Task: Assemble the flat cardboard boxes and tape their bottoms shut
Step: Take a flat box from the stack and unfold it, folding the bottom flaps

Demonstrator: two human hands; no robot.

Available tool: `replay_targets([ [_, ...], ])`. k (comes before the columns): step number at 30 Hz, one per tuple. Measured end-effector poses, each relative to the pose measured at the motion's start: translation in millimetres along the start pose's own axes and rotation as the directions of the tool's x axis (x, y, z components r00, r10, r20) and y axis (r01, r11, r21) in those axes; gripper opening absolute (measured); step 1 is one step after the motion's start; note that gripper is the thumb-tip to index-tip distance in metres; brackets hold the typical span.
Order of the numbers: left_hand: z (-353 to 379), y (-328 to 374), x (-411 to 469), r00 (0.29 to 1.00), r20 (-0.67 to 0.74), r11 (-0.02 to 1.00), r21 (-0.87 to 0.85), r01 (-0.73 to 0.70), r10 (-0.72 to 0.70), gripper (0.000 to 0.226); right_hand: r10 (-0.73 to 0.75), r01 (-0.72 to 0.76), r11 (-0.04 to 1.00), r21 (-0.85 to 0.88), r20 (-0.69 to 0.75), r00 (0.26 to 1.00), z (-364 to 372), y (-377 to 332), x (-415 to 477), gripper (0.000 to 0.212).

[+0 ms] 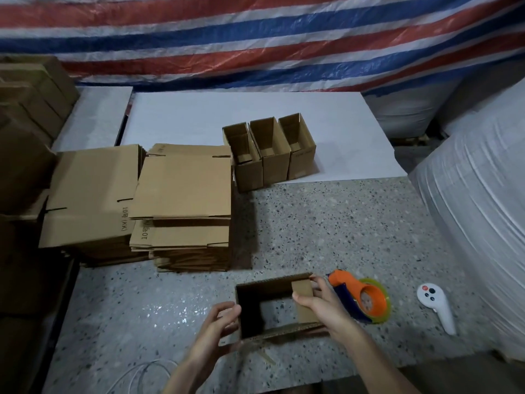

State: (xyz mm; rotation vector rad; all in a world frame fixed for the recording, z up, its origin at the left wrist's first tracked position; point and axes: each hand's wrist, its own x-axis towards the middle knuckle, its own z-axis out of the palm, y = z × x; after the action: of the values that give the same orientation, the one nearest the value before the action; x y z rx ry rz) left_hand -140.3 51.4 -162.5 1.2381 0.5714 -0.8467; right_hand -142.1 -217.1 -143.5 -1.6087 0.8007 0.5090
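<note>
The box (270,287) in work is found at the near edge of the speckled table (326,223), stood as an open rectangular sleeve. The table surface is seen through its middle, so that end is not closed. The left end of the box is gripped by the left hand (218,322), with the fingers curled round the left wall. The right end is held by the right hand (321,305); its fingers are curled over the right wall, and its thumb is pressed on a short flap (302,290), which is folded inward into the opening.

A tape dispenser (360,300), orange and blue with a yellow-green roll guard, is laid on the table just beside the right hand and is not touched by it. A white handheld controller (434,305) is laid further right, apart from the dispenser.

Two stacks of flat boxes are placed on the left half of the table: a taller stack (184,206) nearer the centre, and a lower stack (91,200) touching its left side. Three finished boxes (270,152) are stood upright in a row, side by side and touching, behind the taller stack, mostly on a white sheet (184,118) that covers the far part of the table.

Brown cartons (28,109) are piled at the far left. White wrapped bundles (483,209) are stood along the right edge. A striped red, white and blue tarpaulin (255,38) is hung behind the table. A white cable (147,373) is seen at the near left edge.
</note>
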Motion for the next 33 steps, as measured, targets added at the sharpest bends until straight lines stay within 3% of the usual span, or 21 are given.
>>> replay_targets([
  [4,0,6,3,0.999,0.042,0.999,0.047,0.003,-0.005,0.108,0.020,-0.020,0.998,-0.061,0.002,1.000,3,-9,-2,0.067],
  [9,7,16,7,0.994,0.101,0.995,0.084,-0.061,0.052,0.117,0.082,-0.081,0.996,-0.049,0.024,0.996,4,-10,-10,0.061],
  [13,8,34,8,0.985,0.128,0.986,0.110,-0.127,0.112,0.105,0.062,-0.062,0.998,-0.025,0.000,0.998,5,-10,-10,0.066],
  [17,0,35,10,0.958,0.288,0.980,0.183,-0.078,0.022,0.107,-0.010,-0.003,0.986,-0.167,-0.075,0.997,3,-9,-5,0.075],
  [21,7,29,7,0.980,0.169,0.988,0.097,-0.124,0.107,0.090,0.054,-0.059,0.973,-0.222,-0.030,0.998,8,-14,-9,0.067],
  [25,8,25,5,0.983,0.148,0.992,0.054,-0.118,0.109,0.079,0.076,-0.078,0.986,-0.146,-0.017,0.997,10,-12,-9,0.089],
  [29,5,25,4,0.981,0.165,0.994,0.027,-0.108,0.102,0.078,0.059,-0.060,0.996,-0.059,-0.009,0.998,11,-12,-11,0.073],
  [33,5,26,3,0.978,0.188,0.994,0.046,-0.104,0.094,0.071,0.060,-0.063,0.991,-0.120,-0.029,0.998,14,-19,-13,0.063],
])
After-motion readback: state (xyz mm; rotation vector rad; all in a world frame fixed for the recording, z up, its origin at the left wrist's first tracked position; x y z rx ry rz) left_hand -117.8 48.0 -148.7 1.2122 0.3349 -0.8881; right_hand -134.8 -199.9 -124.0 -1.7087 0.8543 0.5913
